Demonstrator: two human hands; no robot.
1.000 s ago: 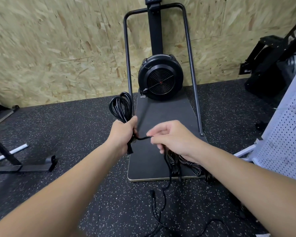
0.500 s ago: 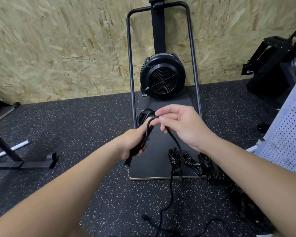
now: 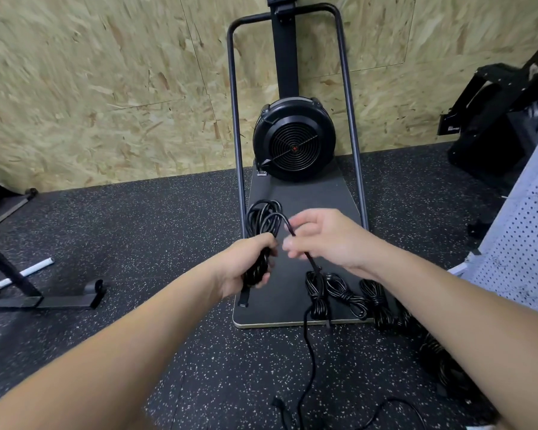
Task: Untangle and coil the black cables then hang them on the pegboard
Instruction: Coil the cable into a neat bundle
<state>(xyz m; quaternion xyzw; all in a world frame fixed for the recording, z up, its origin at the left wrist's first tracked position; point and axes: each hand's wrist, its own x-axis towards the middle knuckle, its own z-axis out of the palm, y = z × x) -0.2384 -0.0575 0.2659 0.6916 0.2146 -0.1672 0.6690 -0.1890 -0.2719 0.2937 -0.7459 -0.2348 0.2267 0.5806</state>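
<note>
My left hand (image 3: 249,262) grips a coil of black cable (image 3: 263,217), whose loops stick up above my fist. The free end of the same cable arches over to my right hand (image 3: 326,237), which pinches it between thumb and fingers. From there the loose cable (image 3: 306,361) drops to the floor. Several bundled black cables (image 3: 345,294) lie on the near edge of the machine's board and on the floor under my right forearm. The white pegboard (image 3: 522,246) leans at the right edge.
A black fan machine (image 3: 292,144) with a tall metal frame stands against the chipboard wall on a grey board (image 3: 295,200). Black equipment stands at the far right (image 3: 494,125), and a black floor stand (image 3: 41,301) at the left. Speckled rubber flooring lies all around.
The coil's loops dropped low, then rose again above my left fist. My right hand lifted the free end up over the coil and has come down a little, still pinching it.
</note>
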